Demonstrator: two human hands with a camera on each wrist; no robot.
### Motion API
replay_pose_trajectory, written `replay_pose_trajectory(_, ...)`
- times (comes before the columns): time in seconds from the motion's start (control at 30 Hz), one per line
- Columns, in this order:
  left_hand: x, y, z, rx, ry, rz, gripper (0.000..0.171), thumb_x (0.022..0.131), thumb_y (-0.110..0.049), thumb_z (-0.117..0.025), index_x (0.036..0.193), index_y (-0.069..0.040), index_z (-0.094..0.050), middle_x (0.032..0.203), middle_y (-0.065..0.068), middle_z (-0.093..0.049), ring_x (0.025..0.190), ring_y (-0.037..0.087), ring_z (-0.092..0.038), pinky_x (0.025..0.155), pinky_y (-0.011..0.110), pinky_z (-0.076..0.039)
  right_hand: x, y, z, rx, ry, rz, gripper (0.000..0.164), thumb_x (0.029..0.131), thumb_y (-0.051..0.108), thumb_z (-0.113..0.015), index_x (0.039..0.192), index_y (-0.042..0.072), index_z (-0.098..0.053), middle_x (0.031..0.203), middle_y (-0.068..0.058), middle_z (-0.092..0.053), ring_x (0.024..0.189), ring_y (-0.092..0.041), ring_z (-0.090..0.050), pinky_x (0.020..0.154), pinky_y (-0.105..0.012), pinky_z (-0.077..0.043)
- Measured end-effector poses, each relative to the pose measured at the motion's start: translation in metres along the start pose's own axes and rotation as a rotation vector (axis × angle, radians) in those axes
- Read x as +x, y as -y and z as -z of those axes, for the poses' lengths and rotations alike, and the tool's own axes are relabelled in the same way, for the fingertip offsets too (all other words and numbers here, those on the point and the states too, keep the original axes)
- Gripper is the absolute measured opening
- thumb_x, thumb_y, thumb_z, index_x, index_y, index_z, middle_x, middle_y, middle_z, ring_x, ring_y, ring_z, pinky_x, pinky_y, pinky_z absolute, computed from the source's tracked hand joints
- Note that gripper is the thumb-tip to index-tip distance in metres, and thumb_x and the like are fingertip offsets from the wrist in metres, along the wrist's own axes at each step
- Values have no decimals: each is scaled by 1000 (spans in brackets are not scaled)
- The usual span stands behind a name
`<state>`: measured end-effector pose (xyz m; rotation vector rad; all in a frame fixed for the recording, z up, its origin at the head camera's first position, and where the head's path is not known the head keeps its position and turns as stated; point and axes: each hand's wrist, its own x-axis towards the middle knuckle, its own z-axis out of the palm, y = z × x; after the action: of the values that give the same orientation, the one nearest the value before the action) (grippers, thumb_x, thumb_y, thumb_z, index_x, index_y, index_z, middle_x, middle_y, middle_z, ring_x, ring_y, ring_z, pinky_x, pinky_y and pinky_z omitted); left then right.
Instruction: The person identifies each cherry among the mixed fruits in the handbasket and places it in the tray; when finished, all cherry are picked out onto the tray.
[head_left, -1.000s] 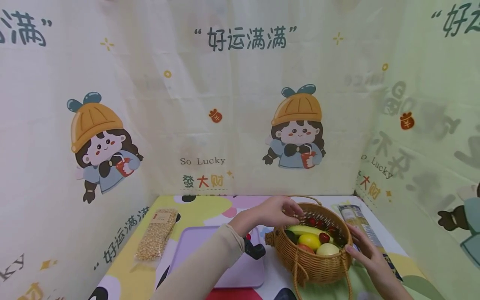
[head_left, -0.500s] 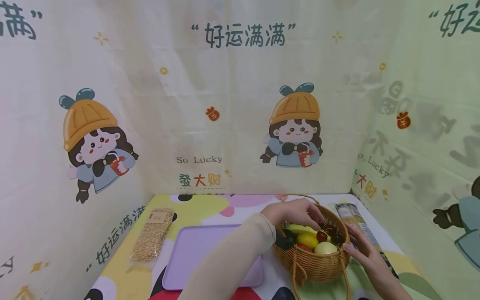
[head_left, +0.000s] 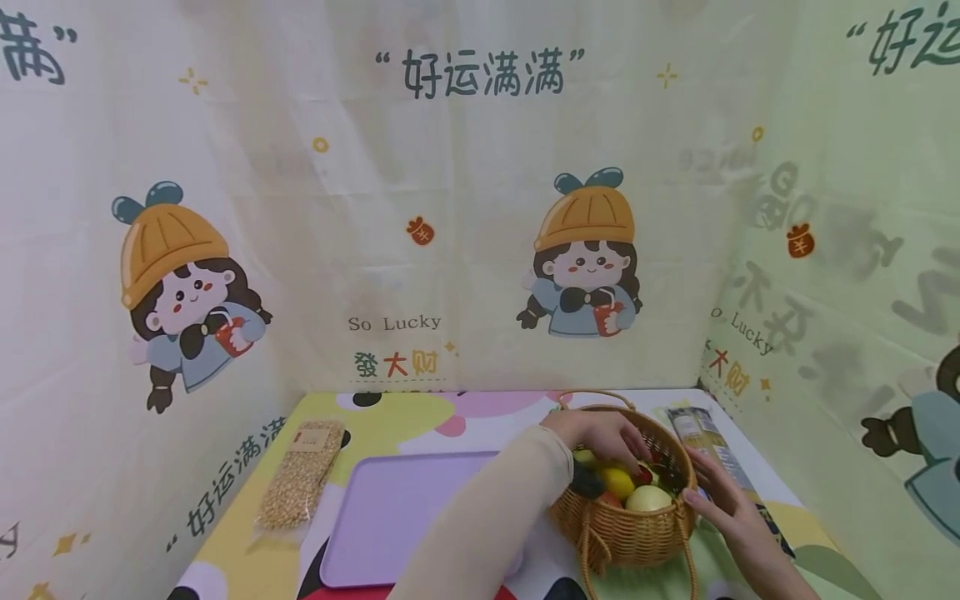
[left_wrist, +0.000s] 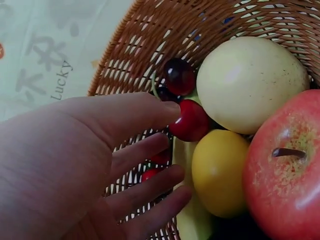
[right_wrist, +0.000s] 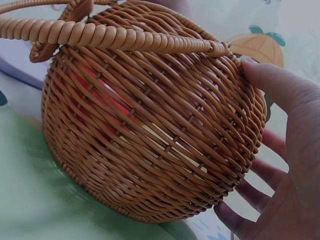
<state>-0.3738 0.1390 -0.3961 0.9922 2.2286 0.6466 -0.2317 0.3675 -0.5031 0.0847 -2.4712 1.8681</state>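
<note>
A pale sleeve crosses the near edge of the view, covering part of a flat lilac tray on the counter. To the right of the tray a woven basket rests on the counter, one handle hanging down its near side. The hands are apart from each other. The right hand grips the basket's right side, thumb on the rim and fingers curved along the outer wall. The left hand reaches inside, thumb and fingers spread, its thumb tip at a red cherry (whether it actually touches, I cannot tell).

That cherry lies in the basket beside a yellow lemon and a round cream fruit; a red apple sits next to both, and a dark cherry lies near the wicker wall. Farther off, a clear bag of yellow kernels lies left of the tray, and a long packet lies beyond the basket's right side. Behind everything hangs a printed cloth.
</note>
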Motion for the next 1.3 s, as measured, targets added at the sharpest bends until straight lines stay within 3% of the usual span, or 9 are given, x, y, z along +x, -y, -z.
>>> replay_pose_trajectory(0.1, 3, 1, 0, 27, 46, 17, 40, 103, -23, -77, 143, -26, -76, 133, -14, -77, 106, 7, -71, 95, 25, -60, 1, 1, -2, 4, 3, -2, 68, 120, 27, -50, 179, 17, -17, 183, -26, -10, 139, 12, -41, 93, -17, -52)
replay_pose_trajectory(0.23, 4, 0, -2, 67, 65, 50, 42, 104, -26, -77, 145, -28, -74, 133, -17, -74, 104, 7, -69, 95, 25, -60, 2, 2, -5, 7, 0, -5, 68, 120, 28, -50, 179, 18, -18, 183, -27, -10, 124, 27, -37, 92, -16, -52)
replay_pose_trajectory(0.3, 4, -1, -3, 77, 59, 65, 40, 104, -26, -77, 144, -27, -75, 132, -17, -74, 103, 5, -67, 96, 23, -59, 3, 2, -7, 6, -2, -8, 68, 119, 28, -51, 179, 17, -18, 184, -27, -10, 123, 28, -37, 93, -16, -51)
replay_pose_trajectory(0.37, 4, -1, -5, 103, 45, 68, 38, 104, -26, -78, 142, -27, -76, 134, -18, -75, 104, 2, -66, 97, 20, -57, 2, 1, -8, 1, -4, -12, 69, 119, 29, -51, 179, 16, -18, 184, -28, -9, 134, 18, -39, 96, -21, -53)
replay_pose_trajectory(0.47, 7, -1, -7, 149, 26, 45, 38, 104, -26, -79, 142, -27, -77, 138, -18, -75, 106, -1, -65, 95, 16, -54, 2, 2, -9, -7, -5, -20, 69, 119, 30, -51, 179, 17, -18, 184, -28, -9, 137, 14, -38, 96, -22, -53)
replay_pose_trajectory(0.6, 12, 2, -9, 188, 3, 38, 37, 103, -27, -79, 140, -28, -79, 138, -18, -75, 106, -3, -65, 92, 13, -53, 3, 4, -10, -6, 3, -17, 69, 119, 29, -51, 179, 18, -18, 184, -28, -8, 127, 23, -36, 94, -17, -51)
replay_pose_trajectory(0.8, 8, 0, -8, 183, -29, 63, 27, 101, -26, -82, 128, -28, -84, 122, -19, -78, 104, -4, -66, 93, 15, -55, 3, 3, -9, -15, 13, -9, 69, 119, 29, -51, 179, 17, -17, 184, -29, -8, 145, 3, -39, 97, -22, -52)
replay_pose_trajectory(1.03, -3, -5, 2, 100, -99, 21, 26, 95, -24, -87, 120, -26, -86, 104, -19, -78, 94, -2, -67, 84, 17, -56, 4, 2, -5, -15, 4, 6, 68, 120, 27, -50, 179, 16, -18, 183, -30, -10, 121, 30, -37, 93, -14, -50)
replay_pose_trajectory(1.3, -11, -6, 0, 22, -142, -14, 26, 97, -16, -86, 123, -20, -85, 106, -14, -79, 89, 1, -70, 81, 18, -58, 2, -4, -1, -9, -9, 11, 69, 120, 27, -50, 179, 16, -18, 181, -31, -12, 121, 30, -40, 92, -13, -50)
